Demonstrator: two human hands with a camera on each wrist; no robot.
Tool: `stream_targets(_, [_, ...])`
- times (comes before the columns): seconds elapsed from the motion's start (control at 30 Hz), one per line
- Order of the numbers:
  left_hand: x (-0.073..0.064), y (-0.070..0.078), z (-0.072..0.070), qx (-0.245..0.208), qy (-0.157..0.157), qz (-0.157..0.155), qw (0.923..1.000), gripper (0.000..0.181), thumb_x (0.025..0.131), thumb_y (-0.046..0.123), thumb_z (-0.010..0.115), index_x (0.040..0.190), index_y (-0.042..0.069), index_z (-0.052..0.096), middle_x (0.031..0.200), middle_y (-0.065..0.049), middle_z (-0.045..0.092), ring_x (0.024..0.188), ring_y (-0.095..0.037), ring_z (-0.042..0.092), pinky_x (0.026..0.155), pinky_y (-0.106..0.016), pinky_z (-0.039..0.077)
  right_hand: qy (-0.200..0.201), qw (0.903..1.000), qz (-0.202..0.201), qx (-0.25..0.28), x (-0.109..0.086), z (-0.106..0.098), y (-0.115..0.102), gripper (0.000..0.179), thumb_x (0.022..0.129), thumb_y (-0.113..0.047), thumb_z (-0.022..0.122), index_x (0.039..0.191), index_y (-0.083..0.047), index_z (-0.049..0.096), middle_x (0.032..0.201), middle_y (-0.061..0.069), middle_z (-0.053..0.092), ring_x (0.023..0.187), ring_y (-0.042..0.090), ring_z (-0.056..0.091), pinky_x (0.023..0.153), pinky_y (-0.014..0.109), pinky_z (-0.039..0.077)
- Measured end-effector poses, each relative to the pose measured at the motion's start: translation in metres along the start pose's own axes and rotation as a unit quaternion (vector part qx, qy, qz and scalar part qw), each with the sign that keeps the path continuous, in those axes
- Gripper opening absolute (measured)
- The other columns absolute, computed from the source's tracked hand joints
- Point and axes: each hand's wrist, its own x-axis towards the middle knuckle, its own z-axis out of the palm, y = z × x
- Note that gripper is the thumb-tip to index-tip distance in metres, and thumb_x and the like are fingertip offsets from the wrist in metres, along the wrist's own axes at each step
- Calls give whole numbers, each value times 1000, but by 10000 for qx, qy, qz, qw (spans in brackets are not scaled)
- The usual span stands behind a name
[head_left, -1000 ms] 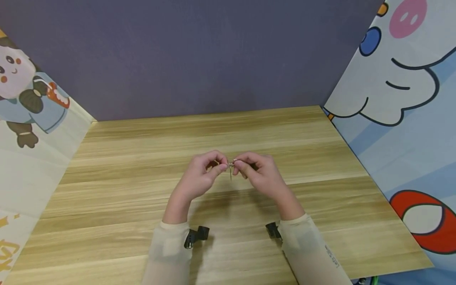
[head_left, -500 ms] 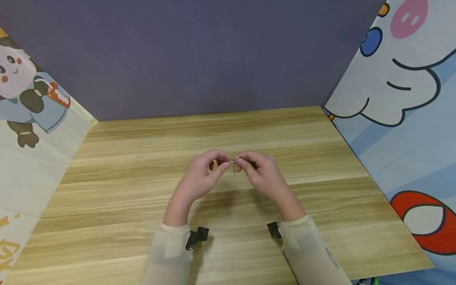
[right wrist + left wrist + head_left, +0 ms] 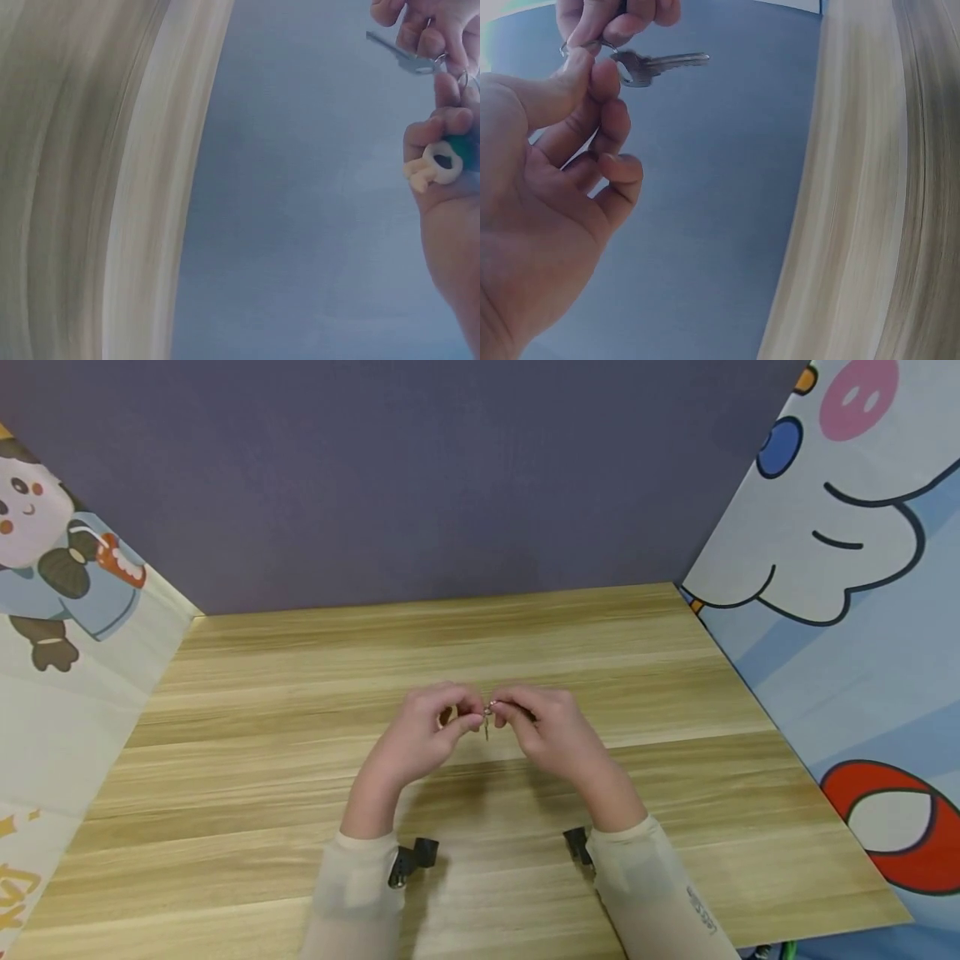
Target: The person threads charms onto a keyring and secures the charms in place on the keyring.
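Observation:
A silver key (image 3: 660, 66) hangs by its head from a thin metal key ring (image 3: 604, 45), held up above the table between both hands. My left hand (image 3: 420, 735) pinches the ring between thumb and index finger, the other fingers loosely bent below. Facing it, my right hand (image 3: 551, 731) grips the keychain, its fingertips right at the ring. Within its curled fingers a small white and green charm (image 3: 442, 165) shows in the right wrist view, partly hidden. The key's blade points down in the head view.
The wood-grain table (image 3: 300, 693) lies beneath the hands. A dark grey-blue wall (image 3: 450, 485) stands behind it, with cartoon-printed panels (image 3: 840, 552) along the left and right sides.
Both hands stay close together and have shifted slightly. The hanging key swung a little right and up, then back left and down. The fingertips have shifted slightly at the ring.

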Motion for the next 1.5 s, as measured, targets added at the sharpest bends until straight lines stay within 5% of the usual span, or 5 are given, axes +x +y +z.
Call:
stream_targets(0.33, [-2,-4,1,-907,100,-253,9955,6,98,6,75,93,10,76,91,-1,74,79,-16,57,72,-30,46,163,9858,1002,1338,-3,2,-1,13,102,4,65,100,-2,77,80,8,74,61,9,55,53,22,45])
stream_targets(0.77, [-4,-4,1,-1759,156,-534,9828,3,99,2,71,99,2,75,93,-13,76,88,-20,71,83,-32,58,134,9544,1437,2612,-6,8,1,14,105,4,59,103,5,73,82,22,71,64,17,57,58,30,49])
stream_targets(1.0, [-4,-1,1,-630,153,-378,9972,6,103,11,69,105,11,75,90,-5,74,77,-17,59,72,-29,46,-77,9765,1422,1615,-5,6,1,11,107,-4,59,103,-2,69,82,11,66,65,11,54,57,24,47])
stream_targets(1.2, [-2,6,-3,-137,-55,-193,9997,7,105,14,68,108,14,75,86,5,71,72,-11,55,69,-28,44,-341,9941,932,428,-1,-1,-3,9,107,-5,61,101,-5,68,79,5,63,68,9,54,62,25,50])
stream_targets(1.5, [-1,11,-4,108,-232,-234,9994,5,104,15,70,107,14,74,89,7,73,79,-10,60,71,-29,45,-435,9957,25,-820,2,-4,-8,4,104,-4,64,104,-3,68,88,6,70,73,14,62,66,28,56])
